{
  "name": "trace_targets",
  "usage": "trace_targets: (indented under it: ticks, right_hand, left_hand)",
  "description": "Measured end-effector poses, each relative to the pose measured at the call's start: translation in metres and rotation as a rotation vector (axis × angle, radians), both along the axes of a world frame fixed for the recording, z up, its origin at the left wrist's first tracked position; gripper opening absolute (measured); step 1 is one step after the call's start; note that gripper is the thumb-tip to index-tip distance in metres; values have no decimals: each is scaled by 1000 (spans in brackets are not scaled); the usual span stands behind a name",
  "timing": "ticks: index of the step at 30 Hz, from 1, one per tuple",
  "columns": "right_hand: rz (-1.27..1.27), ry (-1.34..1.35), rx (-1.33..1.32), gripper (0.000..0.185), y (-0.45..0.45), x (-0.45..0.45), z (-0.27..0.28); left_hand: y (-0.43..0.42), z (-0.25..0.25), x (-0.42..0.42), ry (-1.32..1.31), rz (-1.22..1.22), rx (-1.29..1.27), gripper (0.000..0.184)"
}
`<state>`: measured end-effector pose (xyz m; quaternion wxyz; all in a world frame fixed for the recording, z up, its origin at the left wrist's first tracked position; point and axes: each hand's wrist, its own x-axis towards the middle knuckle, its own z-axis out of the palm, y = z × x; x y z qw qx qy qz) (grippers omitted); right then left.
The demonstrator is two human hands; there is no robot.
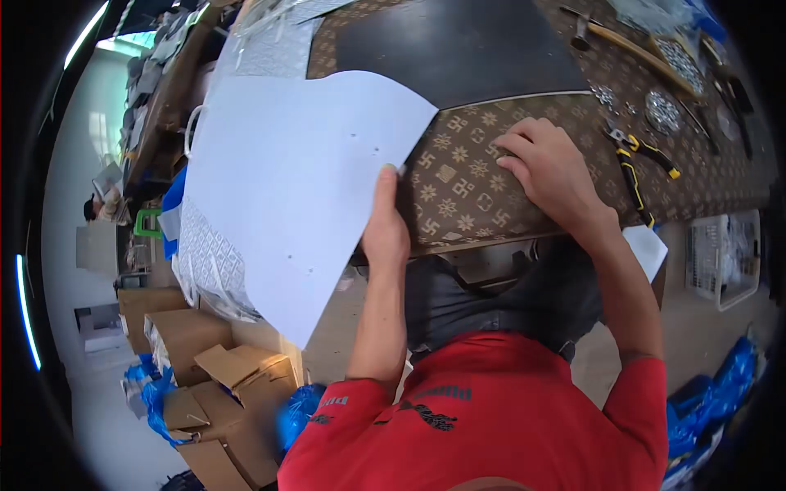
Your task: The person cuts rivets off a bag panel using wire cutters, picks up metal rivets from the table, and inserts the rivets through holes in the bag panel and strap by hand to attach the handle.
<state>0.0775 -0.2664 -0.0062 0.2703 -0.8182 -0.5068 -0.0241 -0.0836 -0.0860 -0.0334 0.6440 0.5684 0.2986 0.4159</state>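
A large white sheet [303, 164] with a curved upper edge and several small holes or marks lies across the left of the table and hangs over its front edge. My left hand [385, 225] grips the sheet at its right edge, thumb on top and fingers hidden underneath. On the brown patterned tablecloth [458, 192] rests my right hand [548, 172], its fingers loosely bent and thumb and forefinger slightly apart. Nothing shows between them. Just right of that hand lie pliers [630, 164] with black and yellow handles, jaws toward the back.
A dark flat board [458, 49] lies at the table's back. A hammer [581, 33], a box of small metal pieces [679, 61] and a pile of metal bits [661, 110] are at back right. Cardboard boxes [221, 401] and blue bags [299, 413] stand on the floor at left.
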Motion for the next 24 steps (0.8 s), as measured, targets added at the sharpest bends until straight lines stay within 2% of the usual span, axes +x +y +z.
trace_targets:
  ticks: [3, 4, 5, 6, 7, 8, 10, 12, 14, 15, 18, 21, 24]
  right_hand:
    - [106, 28, 300, 31, 24, -17, 15]
    - [109, 25, 299, 31, 36, -26, 21]
    - [197, 49, 348, 39, 54, -35, 29]
    - [290, 72, 400, 48, 65, -41, 33]
    - [313, 65, 410, 48, 68, -44, 34]
    - [292, 60, 340, 54, 70, -47, 34]
    - [329, 35, 258, 66, 92, -55, 33]
    - [395, 10, 254, 74, 91, -61, 37]
    - [376, -32, 175, 75, 86, -68, 40]
    - [422, -48, 192, 75, 89, -76, 42]
    - [321, -104, 129, 73, 87, -85, 47]
    - [364, -134, 153, 72, 94, -91, 54]
    - [379, -169, 96, 70, 76, -99, 43]
  left_hand:
    - [-14, 1, 2, -116, -45, -56, 39]
    - [-17, 1, -1, -170, -77, -87, 38]
    - [-16, -5, -7, -174, -69, -85, 38]
    - [-13, -17, -18, -18, -175, -7, 38]
    - [-7, -28, -31, 136, -269, 77, 39]
    - [-1, -30, -46, 294, -340, 165, 39]
    - [-1, -30, -58, 638, -166, 603, 42]
    - [-4, -16, -62, 805, -29, 892, 41]
    - [-6, 12, -64, 625, -68, 555, 40]
    - [-2, 1, -68, 622, -15, 559, 40]
    - [8, -61, -73, -703, -180, -616, 44]
    - [15, -71, -71, -700, -163, -627, 39]
    - [-17, -69, -75, -732, -134, -743, 37]
